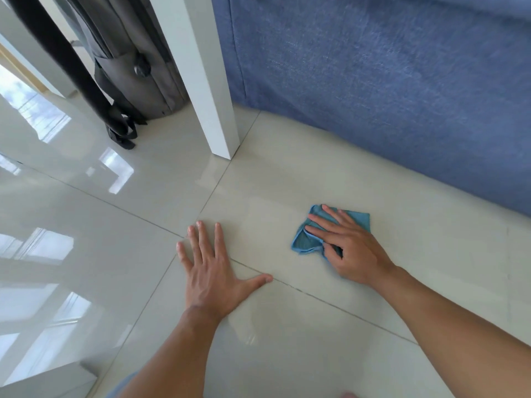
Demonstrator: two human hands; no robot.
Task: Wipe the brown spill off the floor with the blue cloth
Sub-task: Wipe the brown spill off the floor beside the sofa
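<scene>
A crumpled blue cloth [304, 239] lies on the pale tiled floor [258, 191], a short way in front of the blue sofa. My right hand [343, 245] presses flat on it, fingers spread over the cloth and thumb tucked at its near edge. My left hand [209, 271] rests palm down on the bare floor to the left of the cloth, fingers apart, holding nothing. No brown spill shows on the tiles around the cloth; anything under the cloth is hidden.
A blue fabric sofa [388, 81] fills the back right. A white table leg [212, 90] stands on the floor behind my left hand. A grey bag [135, 64] with black straps sits behind the leg at the back left.
</scene>
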